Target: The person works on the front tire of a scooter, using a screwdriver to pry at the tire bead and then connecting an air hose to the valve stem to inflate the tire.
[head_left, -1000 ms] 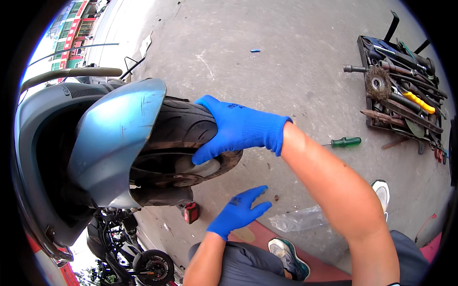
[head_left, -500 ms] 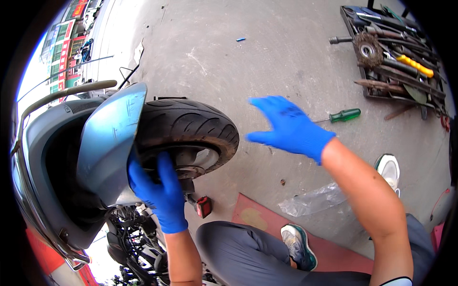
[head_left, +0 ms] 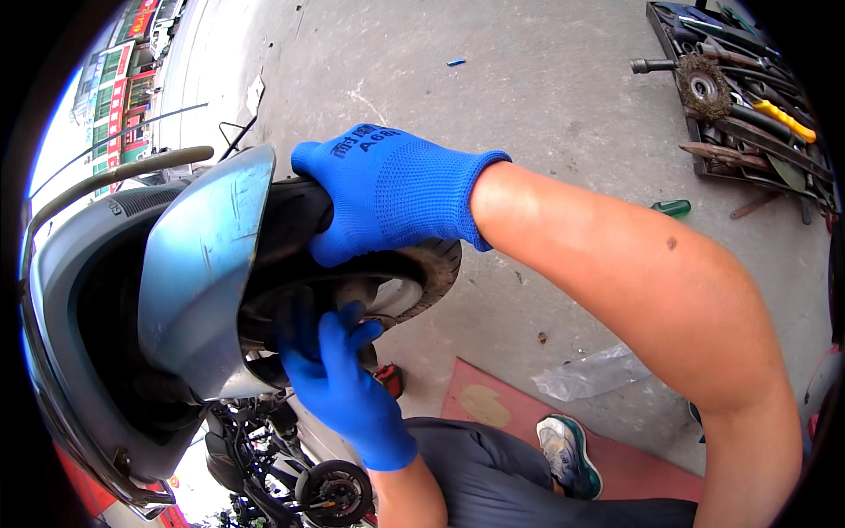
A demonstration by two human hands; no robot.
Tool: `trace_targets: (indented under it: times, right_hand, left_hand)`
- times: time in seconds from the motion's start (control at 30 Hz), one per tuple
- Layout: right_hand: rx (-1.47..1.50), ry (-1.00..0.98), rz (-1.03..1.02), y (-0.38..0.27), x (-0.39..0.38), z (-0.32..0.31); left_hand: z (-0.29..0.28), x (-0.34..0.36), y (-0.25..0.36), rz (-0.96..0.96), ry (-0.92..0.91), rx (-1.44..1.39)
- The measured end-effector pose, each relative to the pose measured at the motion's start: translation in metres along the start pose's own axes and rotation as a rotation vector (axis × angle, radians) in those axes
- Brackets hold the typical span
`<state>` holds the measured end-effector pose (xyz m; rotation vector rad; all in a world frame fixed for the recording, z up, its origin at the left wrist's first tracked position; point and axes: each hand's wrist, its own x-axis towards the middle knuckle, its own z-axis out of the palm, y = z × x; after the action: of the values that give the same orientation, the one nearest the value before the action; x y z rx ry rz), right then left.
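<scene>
Metallic blue, scuffed with short dark scratches, the curved fender [head_left: 207, 273] covers one end of the tyre [head_left: 447, 264], whose other end juts out past it toward the open ground [head_left: 546, 132]. The wheel rim [head_left: 400, 299] shows pale grey on the tyre's near side. The right hand [head_left: 396, 189], in a blue knit glove, is bent round the tyre just beside the fender's edge, its fingers going over the far side and its thumb on the near side, so it has hold of the tread.

The left hand [head_left: 348, 383], gloved alike, reaches up below the wheel with fingers partly spread and bent; their tips go into shadow by the rim, and I cannot tell whether they grip anything. A red object [head_left: 390, 380] sits just beside that hand, partly hidden.

Off to the right stands a crowded tool tray [head_left: 660, 31], with a wire wheel brush [head_left: 717, 99] on its left edge. Below the tray's lower left corner, a green screwdriver handle [head_left: 672, 209] shows beyond the right forearm. Clear plastic [head_left: 590, 374] lies near the upper edge of a red mat [head_left: 519, 414].
</scene>
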<state>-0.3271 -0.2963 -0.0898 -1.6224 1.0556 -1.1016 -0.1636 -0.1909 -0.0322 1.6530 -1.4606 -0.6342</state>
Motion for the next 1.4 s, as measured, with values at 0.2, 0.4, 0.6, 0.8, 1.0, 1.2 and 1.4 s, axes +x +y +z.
trace_targets:
  times: [0.2,0.4,0.6,0.8,1.0,1.2,1.4]
  right_hand:
    - [0.006,-0.068,0.021,0.002,0.0,-0.006]
    - [0.015,-0.058,0.01,-0.001,0.002,-0.006]
    - [0.011,-0.064,0.022,-0.002,0.0,-0.008]
    - [0.016,-0.062,0.047,0.004,-0.002,-0.009]
    - [0.025,-0.098,0.016,-0.005,0.003,-0.003]
    - [-0.035,-0.104,0.019,-0.005,0.001,-0.015]
    - [-0.066,-0.125,0.001,-0.01,0.007,-0.012]
  left_hand:
    - [0.029,-0.004,-0.005,-0.074,-0.066,-0.05]
    - [0.044,0.019,-0.001,-0.324,-0.034,-0.002]
    - [0.06,0.036,-0.028,-0.215,0.198,0.412]
    - [0.079,0.026,-0.032,-0.073,0.242,0.389]
    - [0.073,-0.044,-0.046,0.159,0.156,0.383]
    - [0.045,-0.089,-0.085,-0.581,-0.305,-0.188]
    - [0.049,-0.067,-0.164,-0.961,-0.513,0.301]
